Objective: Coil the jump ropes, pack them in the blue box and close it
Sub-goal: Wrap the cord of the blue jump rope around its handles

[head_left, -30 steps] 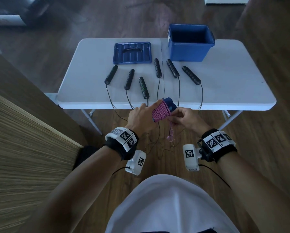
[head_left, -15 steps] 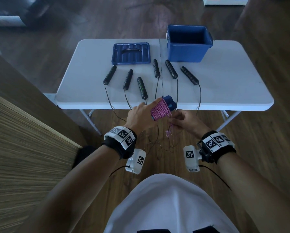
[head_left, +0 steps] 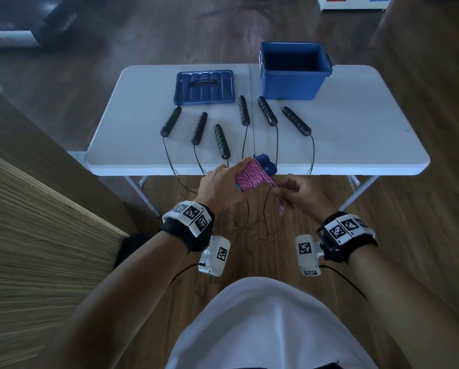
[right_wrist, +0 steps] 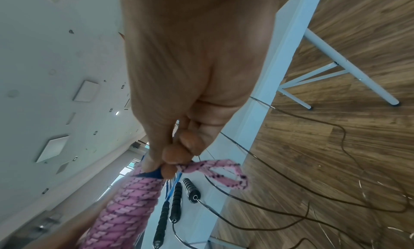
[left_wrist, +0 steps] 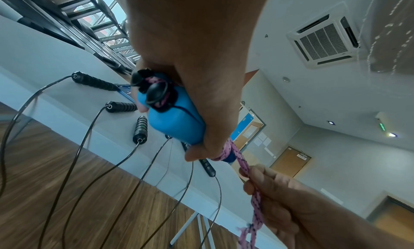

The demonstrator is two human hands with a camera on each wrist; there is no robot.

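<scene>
The pink rope (head_left: 249,176), soft and light, is being held wound around its blue handles (head_left: 267,165) by the left hand (head_left: 220,186), just before the desk (head_left: 356,134) edge. Its loose end is being pinched by the right hand (head_left: 301,194) fingers (right_wrist: 174,153). Black handles (head_left: 221,141) and trailing thin cords (head_left: 249,227) are lying nearby, before the open blue box (head_left: 292,86).

Dim head view, brighter wrist views, warped, blurred edges.
</scene>
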